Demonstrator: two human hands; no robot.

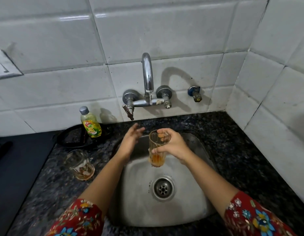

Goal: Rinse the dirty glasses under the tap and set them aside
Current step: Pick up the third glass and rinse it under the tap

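My right hand (pixel 173 145) is shut on a ribbed clear glass (pixel 156 150) with orange liquid at its bottom, held upright over the steel sink (pixel 195 198). The chrome tap (pixel 147 77) curves out from the tiled wall above it; I see no water running. My left hand (pixel 130 140) hovers open to the left of the glass, fingers spread, pointing towards the tap's left handle (pixel 129 111). A second dirty glass (pixel 78 165) with brownish residue stands on the dark granite counter (pixel 241 150) left of the sink.
A green dish-soap bottle (pixel 90 123) stands behind the sink on the left, beside a black round dish (pixel 69 140). A small valve (pixel 195 93) sticks out of the wall right of the tap. A tiled corner wall closes in on the right.
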